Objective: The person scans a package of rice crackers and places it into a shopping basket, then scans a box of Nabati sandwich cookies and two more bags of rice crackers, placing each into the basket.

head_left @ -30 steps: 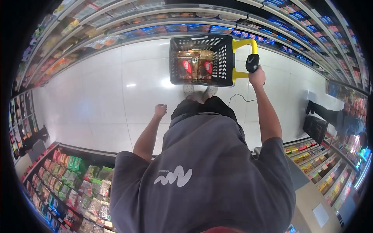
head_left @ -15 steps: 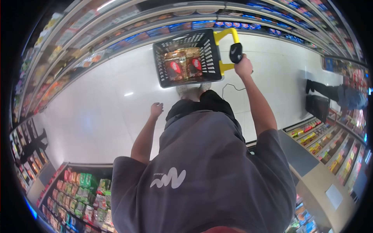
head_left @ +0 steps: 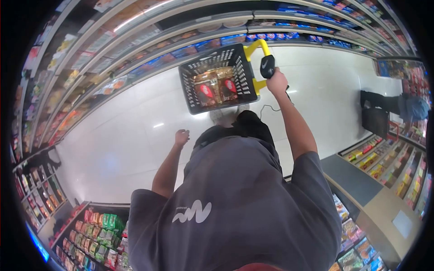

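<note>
A black shopping basket (head_left: 184,86) with slotted walls and a yellow handle (head_left: 261,44) stands in front of my feet. Several brown packs with red labels (head_left: 206,92) lie in it. My right hand (head_left: 277,83) is closed at the handle's outer end, largely hidden behind a black rounded object (head_left: 267,67) with a light mark; what that object is I cannot make out. A thin dark cable (head_left: 270,107) hangs below this hand. My left hand (head_left: 182,137) hangs beside my body, its fingers loosely curled and nothing visible in them.
Stocked shelves (head_left: 158,37) curve along the far side of the aisle. Lower shelves of packets (head_left: 92,237) are at bottom left, and a counter (head_left: 361,198) with racks stands at right. Another person (head_left: 389,104) is beside a dark basket (head_left: 375,122) on the pale floor (head_left: 131,149).
The basket and my right hand sit slightly lower in view, the hand a little further left. The far shelves have also shifted down. My right hand stays at the handle.
</note>
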### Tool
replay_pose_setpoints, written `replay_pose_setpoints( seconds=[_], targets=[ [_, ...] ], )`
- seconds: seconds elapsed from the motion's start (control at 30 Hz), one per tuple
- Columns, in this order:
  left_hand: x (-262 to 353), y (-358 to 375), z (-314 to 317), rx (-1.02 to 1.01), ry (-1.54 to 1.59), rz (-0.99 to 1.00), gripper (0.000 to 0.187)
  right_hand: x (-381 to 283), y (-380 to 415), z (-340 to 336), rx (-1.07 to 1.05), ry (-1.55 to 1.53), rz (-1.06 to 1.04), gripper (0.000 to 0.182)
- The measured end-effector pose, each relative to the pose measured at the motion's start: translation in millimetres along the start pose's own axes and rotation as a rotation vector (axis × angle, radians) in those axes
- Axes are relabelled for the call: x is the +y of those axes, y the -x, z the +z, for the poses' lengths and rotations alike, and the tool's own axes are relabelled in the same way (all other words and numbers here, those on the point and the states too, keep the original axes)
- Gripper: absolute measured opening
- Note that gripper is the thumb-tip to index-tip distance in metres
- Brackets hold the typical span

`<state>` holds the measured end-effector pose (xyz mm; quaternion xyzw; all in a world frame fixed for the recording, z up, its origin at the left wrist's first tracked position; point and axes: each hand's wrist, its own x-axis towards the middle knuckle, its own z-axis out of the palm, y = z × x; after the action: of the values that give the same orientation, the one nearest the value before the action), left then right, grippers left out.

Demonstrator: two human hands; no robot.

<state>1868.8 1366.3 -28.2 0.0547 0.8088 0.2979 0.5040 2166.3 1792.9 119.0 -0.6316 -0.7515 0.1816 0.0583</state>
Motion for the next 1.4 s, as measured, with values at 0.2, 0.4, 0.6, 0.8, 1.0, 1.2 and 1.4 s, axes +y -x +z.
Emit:
replay_pose_setpoints(
  seconds=[0.2, 0.4, 0.6, 0.8, 1.0, 1.2, 1.4],
  targets=[
    [14, 15, -6, 0.059, -0.015, 0.04, 0.058, 2, -1, 4, 0.009, -0.036, -0.02, 0.029],
    [-6, 42, 12, 0.11, 0.051, 0.003, 0.058, 19, -4, 4, 0.012, -0.112, -0.082, 0.031],
    [-39, 73, 59, 0.059, 0.145, -0.11, 0.059, 30, -9, 0, -0.042, -0.226, -0.128, 0.031],
    [-10, 117, 123, 0.076, 0.148, -0.082, 0.055, 36, -8, -11, -0.072, -0.286, -0.166, 0.028],
    [14, 155, 164, 0.059, 0.11, -0.001, 0.056, 52, -15, -7, -0.065, -0.379, -0.179, 0.033],
    [7, 178, 154, 0.138, 0.092, -0.009, 0.055, 65, -22, -22, -0.064, -0.423, -0.159, 0.026],
    [4, 206, 159, 0.18, -0.003, -0.023, 0.037, 85, -34, -19, -0.017, -0.394, -0.149, 0.027]
  ],
)
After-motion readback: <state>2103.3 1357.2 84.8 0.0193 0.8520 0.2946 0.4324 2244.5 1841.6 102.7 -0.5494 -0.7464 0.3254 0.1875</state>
